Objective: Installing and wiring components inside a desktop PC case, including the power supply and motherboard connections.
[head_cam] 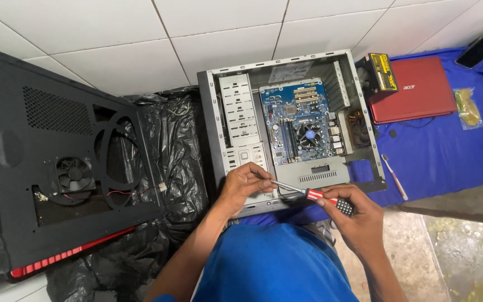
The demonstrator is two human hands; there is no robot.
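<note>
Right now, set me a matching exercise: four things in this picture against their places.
Things:
1. screwdriver
2. red laptop
3. black side panel
4. toothbrush

Places:
A. lying on the blue cloth, right of the open computer case
B. far left, on black plastic sheeting
C. held between the left hand and right hand
D. closed, at the top right beside the power supply

Pairs: 1-C, 2-D, 3-B, 4-A

Both forearms reach forward, wrists close together; the left hand (244,182) curls with fingertips pinched, the right hand (353,215) closed in a grip, knuckles up
</note>
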